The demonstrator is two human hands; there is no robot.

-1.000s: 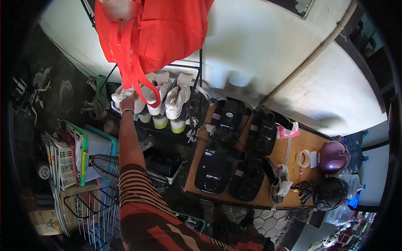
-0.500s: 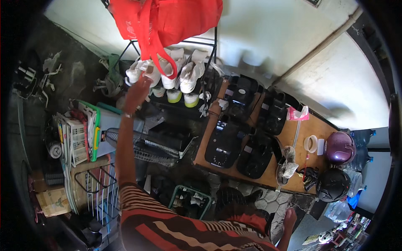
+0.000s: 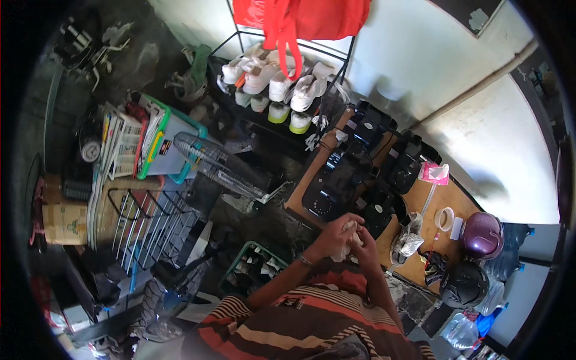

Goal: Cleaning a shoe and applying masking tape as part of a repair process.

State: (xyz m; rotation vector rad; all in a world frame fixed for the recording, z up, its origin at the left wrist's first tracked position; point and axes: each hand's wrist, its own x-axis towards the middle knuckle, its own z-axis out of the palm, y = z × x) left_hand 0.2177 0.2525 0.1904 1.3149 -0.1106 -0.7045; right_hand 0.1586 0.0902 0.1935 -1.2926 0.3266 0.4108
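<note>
My left hand (image 3: pixel 330 240) and my right hand (image 3: pixel 366 246) meet low in the middle, fingers wrapped round a crumpled whitish item (image 3: pixel 347 239), possibly paper or cloth; exactly what it is cannot be made out. Just beyond them lie black machines (image 3: pixel 329 183) on a wooden board (image 3: pixel 416 268). A shoe stuffed with crumpled material (image 3: pixel 408 246) lies to their right. White shoes (image 3: pixel 303 93) fill a black wire rack (image 3: pixel 327 51) farther off, beneath a red bag (image 3: pixel 330 18) with dangling straps.
At left are plastic crates (image 3: pixel 171 147), a folded wire rack (image 3: pixel 144 222), a cardboard box (image 3: pixel 66 222) and a fan (image 3: pixel 210 165). A green basket (image 3: pixel 252 270) is on the floor. Two helmets (image 3: pixel 480 234), a pink packet (image 3: pixel 434 173) and water jugs (image 3: pixel 507 246) are at right.
My left hand has left the white shoes on the rack and drawn back low, meeting my right hand, which has come up into view, round the whitish item. The view has shifted.
</note>
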